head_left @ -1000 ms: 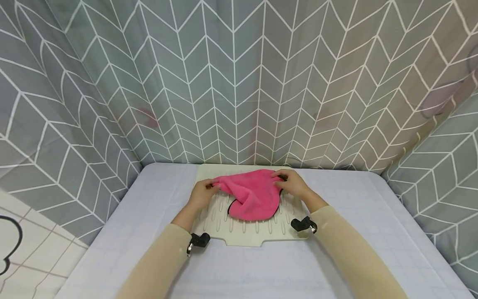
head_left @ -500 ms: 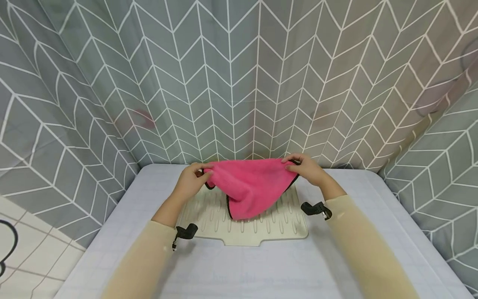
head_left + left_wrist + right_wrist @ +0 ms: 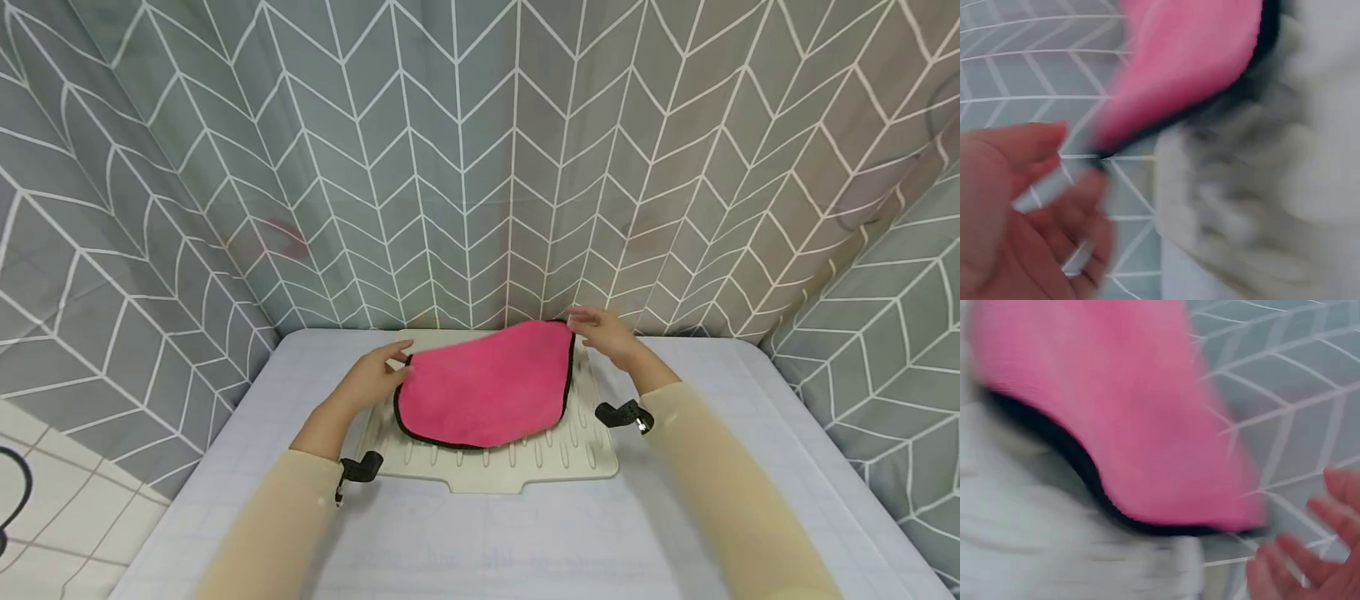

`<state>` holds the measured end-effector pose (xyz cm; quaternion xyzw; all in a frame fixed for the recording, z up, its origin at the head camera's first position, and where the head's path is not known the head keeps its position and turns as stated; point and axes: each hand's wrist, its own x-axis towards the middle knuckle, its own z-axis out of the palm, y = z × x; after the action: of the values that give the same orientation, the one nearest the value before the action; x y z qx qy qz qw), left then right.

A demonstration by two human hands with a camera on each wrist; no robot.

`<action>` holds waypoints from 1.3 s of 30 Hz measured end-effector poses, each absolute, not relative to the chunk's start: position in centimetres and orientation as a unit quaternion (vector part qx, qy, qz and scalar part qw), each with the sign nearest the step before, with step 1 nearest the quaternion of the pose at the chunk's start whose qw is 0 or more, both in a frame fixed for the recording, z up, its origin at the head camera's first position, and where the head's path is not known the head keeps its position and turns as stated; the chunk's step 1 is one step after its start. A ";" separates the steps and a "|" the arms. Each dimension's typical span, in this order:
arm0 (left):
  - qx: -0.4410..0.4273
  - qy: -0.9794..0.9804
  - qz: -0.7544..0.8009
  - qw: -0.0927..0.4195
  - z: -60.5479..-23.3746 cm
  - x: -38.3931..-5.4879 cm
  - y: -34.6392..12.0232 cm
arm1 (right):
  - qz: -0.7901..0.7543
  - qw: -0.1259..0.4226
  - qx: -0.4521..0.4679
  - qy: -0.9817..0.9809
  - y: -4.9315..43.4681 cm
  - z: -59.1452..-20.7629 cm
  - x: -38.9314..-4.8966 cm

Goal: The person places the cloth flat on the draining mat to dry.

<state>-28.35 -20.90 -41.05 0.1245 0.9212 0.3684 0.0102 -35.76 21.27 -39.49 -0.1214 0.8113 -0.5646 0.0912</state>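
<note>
A pink cloth with black edging [image 3: 487, 383] is spread out above a cream ribbed mat [image 3: 487, 485], its surface blurred by motion in both wrist views. By the cloth's left corner, my left hand [image 3: 369, 379] has thumb and fingers apart; in the left wrist view a fingertip is close to the corner, and contact cannot be told. My right hand [image 3: 606, 335] is beside the far right corner with its fingers spread. In the right wrist view a gap shows between the right hand's fingers [image 3: 1282, 550] and the cloth [image 3: 1129, 425].
The mat lies on a table with a pale cloth [image 3: 480, 550]. Grey curtains with white zigzag lines [image 3: 487, 167] rise behind the table and at both sides. A small black device [image 3: 362, 467] sits at the left wrist, another black device [image 3: 622, 414] at the right.
Both hands pinched the cloth's corners, lifted and stretched it, then let go. The bunched cloth has opened out flatter, its front edge now broad and rounded over the mat.
</note>
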 end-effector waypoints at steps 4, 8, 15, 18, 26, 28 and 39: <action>0.121 0.942 0.302 0.079 -43.0 -27.9 -21.7 | -0.505 0.122 -0.080 0.851 21.1 -41.8 -34.9; 0.116 0.943 0.299 0.090 -44.0 -27.4 -22.1 | -0.472 0.175 -0.065 0.861 21.0 -42.6 -33.3; 0.143 0.949 0.276 0.054 -44.4 -26.4 -21.5 | -0.461 0.228 -0.104 0.851 19.8 -42.6 -30.1; 0.141 0.958 0.244 0.045 -44.5 -25.9 -20.9 | -0.468 0.231 -0.132 0.843 19.2 -42.8 -29.0; 0.130 0.957 0.255 0.048 -44.4 -25.1 -20.2 | -0.439 0.193 -0.231 0.846 18.4 -43.1 -27.3; 0.124 0.950 0.284 0.041 -44.5 -25.3 -20.3 | -0.444 0.162 -0.239 0.848 18.4 -43.1 -27.2; 0.128 0.885 0.445 0.043 -45.1 -26.7 -21.6 | -0.554 0.055 -0.139 0.819 18.8 -42.7 -27.7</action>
<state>-26.73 -21.59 -45.09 0.1276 0.8853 0.4452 0.0425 -27.66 18.81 -42.68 -0.1391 0.8191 -0.5539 0.0546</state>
